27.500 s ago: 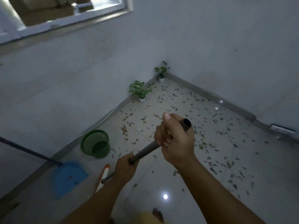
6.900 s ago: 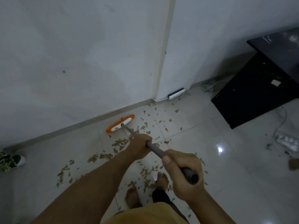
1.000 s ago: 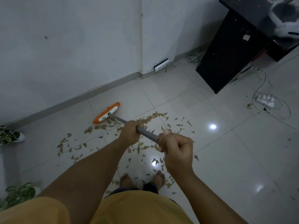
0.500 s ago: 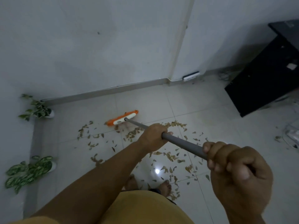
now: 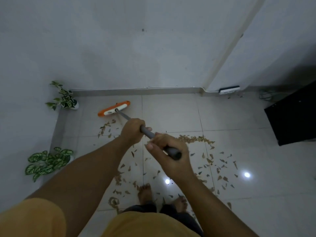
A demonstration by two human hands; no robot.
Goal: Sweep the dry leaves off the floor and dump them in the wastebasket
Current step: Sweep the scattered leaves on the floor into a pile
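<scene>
I hold a broom with both hands. Its orange and white head (image 5: pixel 114 108) rests on the floor near the back wall, and its grey handle (image 5: pixel 147 131) runs back toward me. My left hand (image 5: pixel 132 130) grips the handle lower down. My right hand (image 5: pixel 168 153) grips the handle's top end. Dry leaves (image 5: pixel 195 139) lie scattered over the tiles between the broom head and my bare feet, with a denser line to the right of my hands. No wastebasket or dustpan shows in this view.
Two small potted plants stand along the left wall, one in the corner (image 5: pixel 65 100) and one nearer (image 5: pixel 48 162). A black cabinet (image 5: pixel 294 115) stands at the right. A white power strip (image 5: pixel 229 89) lies at the baseboard beside a wall corner.
The broom head has moved out toward the back wall, away from the leaves. My right hand has dropped lower and farther from the camera. The view has swung slightly right.
</scene>
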